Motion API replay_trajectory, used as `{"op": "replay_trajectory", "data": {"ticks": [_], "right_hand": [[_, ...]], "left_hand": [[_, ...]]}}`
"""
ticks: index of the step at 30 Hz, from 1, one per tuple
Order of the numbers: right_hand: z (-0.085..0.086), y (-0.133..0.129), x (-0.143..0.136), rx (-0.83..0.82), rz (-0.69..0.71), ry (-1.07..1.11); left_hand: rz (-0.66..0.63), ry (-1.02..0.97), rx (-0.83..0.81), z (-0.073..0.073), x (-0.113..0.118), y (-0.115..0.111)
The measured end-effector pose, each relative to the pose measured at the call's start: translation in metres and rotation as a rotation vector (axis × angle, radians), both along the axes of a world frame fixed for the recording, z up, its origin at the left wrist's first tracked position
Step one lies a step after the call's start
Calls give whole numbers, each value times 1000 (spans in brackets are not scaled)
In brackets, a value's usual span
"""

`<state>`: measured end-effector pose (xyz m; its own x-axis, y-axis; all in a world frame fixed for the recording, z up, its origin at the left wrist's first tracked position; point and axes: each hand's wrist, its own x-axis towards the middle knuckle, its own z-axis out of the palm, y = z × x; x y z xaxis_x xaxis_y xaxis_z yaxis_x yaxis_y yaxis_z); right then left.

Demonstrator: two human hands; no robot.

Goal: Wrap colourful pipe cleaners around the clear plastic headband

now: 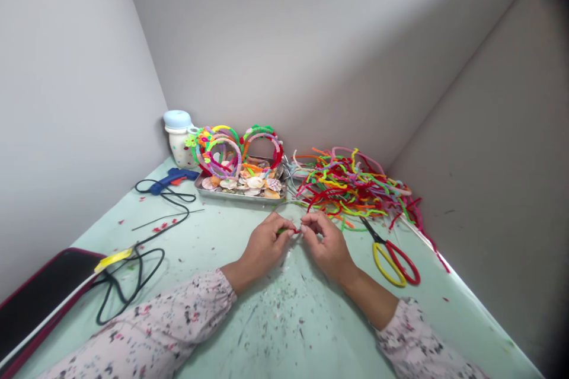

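In the middle of the table, my left hand (pixel 265 244) pinches a short pipe cleaner (pixel 297 231), of which a red end and a bit of green show between the fingers. Facing it, my right hand (pixel 328 244) is closed in a pinch at the red end, thumb and forefinger together. Most of the piece is hidden by my fingers. Beyond my right hand lies a tangled heap of colourful pipe cleaners (pixel 351 180). A pair of scissors (pixel 395 260) with one yellow and one red handle rests to the right of that hand.
A metal tray (pixel 242 195) holds seashells (pixel 254 182), with pipe-cleaner-wrapped headbands (pixel 222 156) standing on them. Left of it are a white jar (pixel 180 145) with a blue lid and a blue glue gun (pixel 171 178). A black cable (pixel 141 266) loops beside a dark tray-like object (pixel 48 284).
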<state>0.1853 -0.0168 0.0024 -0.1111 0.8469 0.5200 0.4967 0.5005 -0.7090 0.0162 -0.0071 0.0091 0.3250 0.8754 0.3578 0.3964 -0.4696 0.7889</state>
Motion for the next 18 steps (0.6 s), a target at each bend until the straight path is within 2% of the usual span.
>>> {"op": "replay_trajectory", "data": {"ticks": [18], "right_hand": [[5,-1,1,22,26,-47]], "left_hand": [[-10,59,26,-1,-1,0]]}}
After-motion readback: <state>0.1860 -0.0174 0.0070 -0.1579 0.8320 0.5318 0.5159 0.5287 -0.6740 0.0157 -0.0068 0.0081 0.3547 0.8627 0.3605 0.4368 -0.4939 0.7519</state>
